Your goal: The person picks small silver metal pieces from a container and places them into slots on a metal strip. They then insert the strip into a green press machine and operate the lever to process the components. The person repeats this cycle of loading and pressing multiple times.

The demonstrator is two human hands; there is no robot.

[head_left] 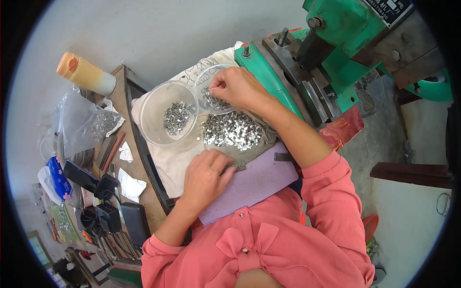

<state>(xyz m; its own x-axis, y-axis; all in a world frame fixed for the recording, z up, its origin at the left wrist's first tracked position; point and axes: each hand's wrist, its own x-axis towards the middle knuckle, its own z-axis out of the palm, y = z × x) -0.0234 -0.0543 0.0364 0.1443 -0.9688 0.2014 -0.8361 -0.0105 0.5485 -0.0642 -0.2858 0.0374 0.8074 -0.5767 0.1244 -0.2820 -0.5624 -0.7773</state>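
My right hand [238,88] reaches over a small clear dish [207,77] and pinches small silver metal pieces from it. A loose pile of the same shiny pieces [233,130] lies on a grey cloth just below that hand. To the left stands a larger clear plastic bowl [156,108] with more metal pieces in it. My left hand [205,177] rests on a lilac cloth [259,180], its fingers closed on a thin grey metal strip [238,166].
A green press machine [336,43] stands at the upper right, close to my right forearm. A cream bottle with an orange cap [85,73], plastic bags of parts [89,122], black boxes [120,216] and tools crowd the wooden bench on the left.
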